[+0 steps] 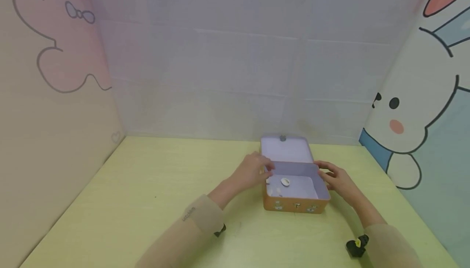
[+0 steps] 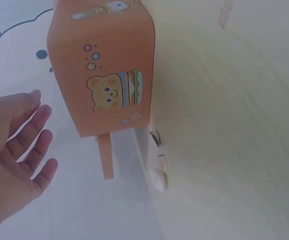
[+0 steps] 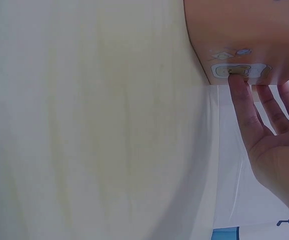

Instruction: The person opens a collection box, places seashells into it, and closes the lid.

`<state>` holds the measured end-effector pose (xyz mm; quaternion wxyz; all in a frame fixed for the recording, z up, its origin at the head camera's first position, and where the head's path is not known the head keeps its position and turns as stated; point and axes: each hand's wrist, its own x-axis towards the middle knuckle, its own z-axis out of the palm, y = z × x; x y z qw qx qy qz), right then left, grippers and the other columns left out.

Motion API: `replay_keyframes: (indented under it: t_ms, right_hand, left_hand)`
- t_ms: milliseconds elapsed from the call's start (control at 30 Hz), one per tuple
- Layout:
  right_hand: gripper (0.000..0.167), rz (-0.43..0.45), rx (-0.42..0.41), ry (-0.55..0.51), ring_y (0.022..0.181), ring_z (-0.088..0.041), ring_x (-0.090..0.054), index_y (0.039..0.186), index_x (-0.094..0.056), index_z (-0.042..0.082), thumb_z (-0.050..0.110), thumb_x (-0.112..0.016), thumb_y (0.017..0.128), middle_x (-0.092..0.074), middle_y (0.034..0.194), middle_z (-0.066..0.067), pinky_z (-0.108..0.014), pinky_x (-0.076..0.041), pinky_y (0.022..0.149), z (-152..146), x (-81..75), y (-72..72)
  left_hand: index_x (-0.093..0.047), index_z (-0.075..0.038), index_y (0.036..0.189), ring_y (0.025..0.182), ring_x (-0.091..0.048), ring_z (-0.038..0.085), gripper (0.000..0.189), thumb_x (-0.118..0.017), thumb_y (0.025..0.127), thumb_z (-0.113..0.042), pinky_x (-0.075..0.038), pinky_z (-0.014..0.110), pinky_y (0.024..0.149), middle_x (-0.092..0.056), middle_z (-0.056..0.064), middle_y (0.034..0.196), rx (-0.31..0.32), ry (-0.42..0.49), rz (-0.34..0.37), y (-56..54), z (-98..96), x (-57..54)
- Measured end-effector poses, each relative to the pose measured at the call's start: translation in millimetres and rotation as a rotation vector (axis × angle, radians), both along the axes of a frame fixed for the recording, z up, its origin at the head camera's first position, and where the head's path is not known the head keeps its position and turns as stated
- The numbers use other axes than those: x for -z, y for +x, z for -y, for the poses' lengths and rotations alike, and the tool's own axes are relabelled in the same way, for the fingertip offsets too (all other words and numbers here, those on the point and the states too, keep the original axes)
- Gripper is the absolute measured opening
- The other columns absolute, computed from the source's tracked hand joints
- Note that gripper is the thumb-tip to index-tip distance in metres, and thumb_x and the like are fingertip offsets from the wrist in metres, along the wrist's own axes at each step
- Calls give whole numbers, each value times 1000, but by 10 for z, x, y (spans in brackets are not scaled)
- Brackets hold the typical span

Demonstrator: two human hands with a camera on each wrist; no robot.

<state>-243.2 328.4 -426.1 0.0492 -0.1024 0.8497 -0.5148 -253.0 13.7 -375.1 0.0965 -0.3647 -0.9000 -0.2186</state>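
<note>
An orange tin box (image 1: 297,205) shaped like a small suitcase stands on the table, its pale lilac lid (image 1: 286,149) tipped back. A small white shell (image 1: 285,182) lies on the box floor. My left hand (image 1: 251,171) hovers at the left rim, with loosely bent fingers holding nothing; the left wrist view shows the left hand (image 2: 14,150) apart from the box's bear-printed side. At the back right corner my right hand (image 1: 339,182) holds the rim. In the right wrist view a finger of the right hand (image 3: 274,150) touches the printed side wall.
Pale shells (image 2: 159,179) lie on the table just past the box's back left corner. A plain sheet wall (image 1: 220,76) rises close behind the lid. Cartoon-printed panels (image 1: 407,137) bound the sides. The pale yellow table (image 1: 154,202) spreads to the left.
</note>
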Motion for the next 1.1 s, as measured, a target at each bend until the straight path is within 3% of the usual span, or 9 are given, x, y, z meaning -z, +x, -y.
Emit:
replay_keyframes:
  t_ms: [367, 667, 1000, 1100]
  right_hand:
    - [51, 0, 9, 27, 124, -47, -41, 141, -38, 4, 31, -48, 99, -36, 142, -26, -43, -56, 79, 2, 0, 6]
    - [50, 4, 8, 4, 123, -46, -43, 141, -39, 4, 28, -50, 99, -37, 142, -26, -42, -56, 77, -3, 21, -6]
    - [49, -2, 6, 6, 121, -45, -44, 141, -39, 4, 27, -49, 99, -37, 141, -26, -40, -56, 76, 1, 7, 9]
    - [49, -3, 4, 5, 121, -46, -45, 141, -38, 3, 26, -49, 99, -37, 141, -26, -39, -57, 76, 2, 2, 12]
  left_hand:
    - [-71, -13, 100, 97, -58, 18, 17, -70, 85, -21, -43, 35, 91, -70, -6, 95, 25, 45, 33, -202, 247, 38]
    - [-68, -10, 106, 103, -57, 19, 22, -70, 85, -18, -43, 35, 94, -69, 0, 104, 31, 23, 75, -433, 455, 178]
    - [-67, -9, 108, 105, -57, 21, 24, -69, 86, -17, -43, 37, 97, -68, 2, 106, 0, 8, 128, -593, 630, 368]
    - [-67, -8, 108, 105, -58, 22, 25, -70, 85, -15, -42, 38, 98, -69, 4, 107, -4, 11, 173, -612, 659, 401]
